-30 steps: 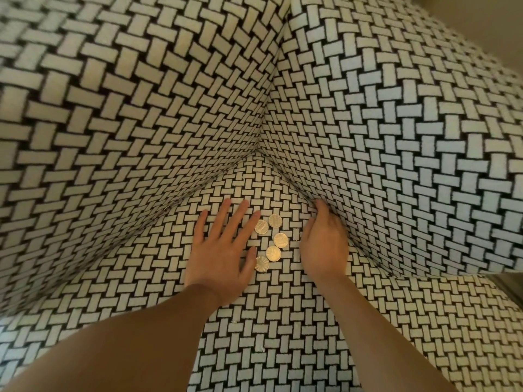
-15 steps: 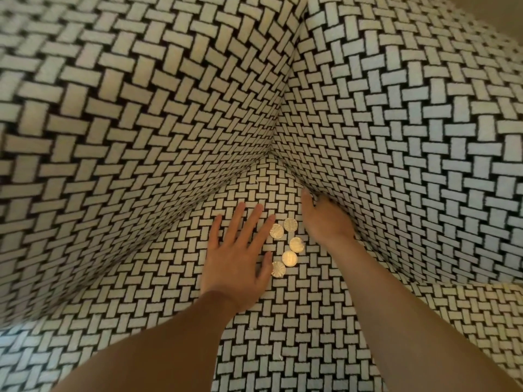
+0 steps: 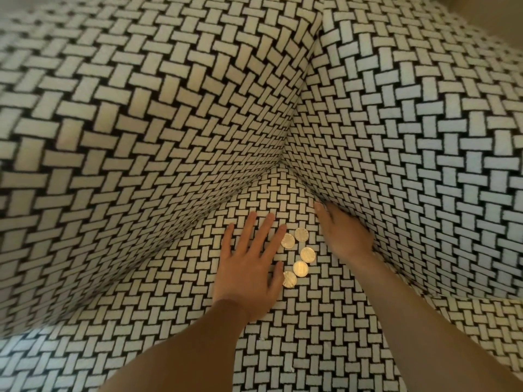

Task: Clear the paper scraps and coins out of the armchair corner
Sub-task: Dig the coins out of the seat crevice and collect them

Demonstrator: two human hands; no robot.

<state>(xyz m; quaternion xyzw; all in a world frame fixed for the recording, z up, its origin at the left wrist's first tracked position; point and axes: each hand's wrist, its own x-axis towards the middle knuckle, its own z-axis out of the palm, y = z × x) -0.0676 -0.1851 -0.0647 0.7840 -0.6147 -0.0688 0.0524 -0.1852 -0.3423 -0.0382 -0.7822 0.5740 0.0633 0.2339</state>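
**Hands bracket five coins near the armchair corner**

Five coins [image 3: 300, 269] lie loose on the seat [image 3: 311, 329]. They form a short curved line a little way out from the corner [image 3: 280, 168] where the two upholstered walls meet. The left hand [image 3: 247, 271] lies flat on the seat just beside them, fingers straight and spread, holding nothing. Its forefinger tip and thumb tip each seem to touch a coin. The right hand [image 3: 345, 236] is on the coins' other side, pushed into the crease [image 3: 308, 193] where the seat meets the right wall [image 3: 410, 142]. One fingertip shows, held straight. The others are tucked under the bulging fabric, so I cannot tell whether that hand is open or curled on something.

The step in hand looks like gathering the coins, and none is lifted yet. The next move probably calls for sweeping the left hand across to herd them together, then pinching them up. They lie flat on napped fabric, so each likely needs sliding or tipping on edge first. The crease is close by, and a coin nudged too far right could slip into it.

No clear paper scraps show. A few pale specks [image 3: 289, 368] on the seat nearer the viewer may be scraps, but they are too small to tell. The black-and-white basket-weave covering would hide small white bits. The left wall [image 3: 141, 142] rises beyond the left hand, well clear of the coins.
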